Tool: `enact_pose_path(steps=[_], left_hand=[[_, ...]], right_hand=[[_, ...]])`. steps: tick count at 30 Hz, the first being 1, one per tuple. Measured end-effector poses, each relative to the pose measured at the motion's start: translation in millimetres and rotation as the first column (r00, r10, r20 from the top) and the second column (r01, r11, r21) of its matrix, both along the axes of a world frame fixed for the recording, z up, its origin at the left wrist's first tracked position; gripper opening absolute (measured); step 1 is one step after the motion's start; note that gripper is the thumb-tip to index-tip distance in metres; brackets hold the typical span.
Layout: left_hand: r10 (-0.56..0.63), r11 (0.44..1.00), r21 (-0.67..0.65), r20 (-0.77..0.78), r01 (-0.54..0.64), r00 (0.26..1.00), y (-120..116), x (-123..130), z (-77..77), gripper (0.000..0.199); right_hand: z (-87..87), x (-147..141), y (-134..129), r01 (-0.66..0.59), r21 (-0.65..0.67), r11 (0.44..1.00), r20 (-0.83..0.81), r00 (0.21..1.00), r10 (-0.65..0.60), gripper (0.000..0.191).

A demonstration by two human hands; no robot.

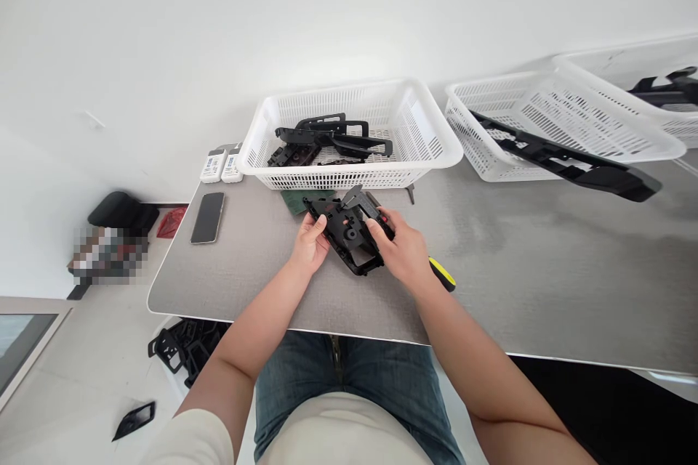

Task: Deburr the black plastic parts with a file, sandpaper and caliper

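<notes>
The left hand and the right hand both grip a black moulded plastic frame between them, over the tabletop. Whether its lower edge touches the tabletop is hard to make out. The left fingers curl closed around the frame's left side. The right fingers wrap over its upper right side, pressed close together and partly covering it, so their tips are hard to see.

Just beyond the left fingers lies a green sheet, partly hidden by the frame. Past both hands stands a white plastic basket holding black plastic parts. Well left of the left fingers lies a smartphone. Just beside the right hand lies a screwdriver's yellow-and-black handle, its shaft hidden beneath the hand. Well right of the right fingers, a second white basket holds a long black plastic part. Below the left hand, on the floor, lies a heap of black frames. A patch beyond the tabletop is blurred beyond recognition.
</notes>
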State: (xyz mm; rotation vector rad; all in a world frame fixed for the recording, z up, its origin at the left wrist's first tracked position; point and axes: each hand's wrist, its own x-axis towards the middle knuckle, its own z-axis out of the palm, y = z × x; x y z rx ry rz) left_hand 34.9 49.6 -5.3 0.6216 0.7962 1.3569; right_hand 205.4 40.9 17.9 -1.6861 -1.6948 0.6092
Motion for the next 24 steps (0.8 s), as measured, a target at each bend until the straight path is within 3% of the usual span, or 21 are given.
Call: enact_pose_path(steps=[11, 24], left_hand=[[0.014, 1.000, -0.005, 0.019, -0.014, 1.000, -0.2, 1.5, -0.1, 0.040], [0.035, 0.999, 0.005, 0.104, -0.036, 0.994, -0.9, 3.8, 0.9, 0.044]], right_hand=[[-3.6, -1.5, 3.0, -0.026, -0.022, 0.999, -0.011, 1.000, 0.026, 0.047], [-3.9, -1.5, 1.3, -0.037, -0.066, 0.997, 0.022, 0.999, 0.038, 0.053]])
